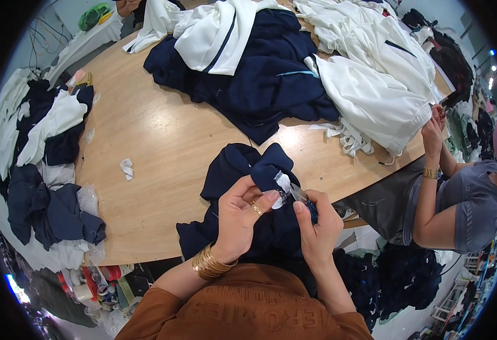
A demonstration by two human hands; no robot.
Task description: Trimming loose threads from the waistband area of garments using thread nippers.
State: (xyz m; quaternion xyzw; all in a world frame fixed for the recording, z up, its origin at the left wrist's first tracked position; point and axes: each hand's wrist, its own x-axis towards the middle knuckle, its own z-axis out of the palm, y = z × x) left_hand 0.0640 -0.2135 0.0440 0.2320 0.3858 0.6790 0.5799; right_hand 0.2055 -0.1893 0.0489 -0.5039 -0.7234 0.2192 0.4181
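1 bunched navy garment [228, 164] lies at the near edge of the desk [141, 130], pinched by left fingers [265, 199] beside its white mesh patch [283, 182]; right fingers [323, 207] grip pointed snips [299, 194]. Limp white garments [367, 93] and a navy heap [248, 99] crowd beyond.

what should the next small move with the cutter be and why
Probably ease the blade tip of the blue-handled cutter carefully to the white patch's right edge: the right hand holds it with the tip close by, and the left hand pinches the navy fabric beside the patch.
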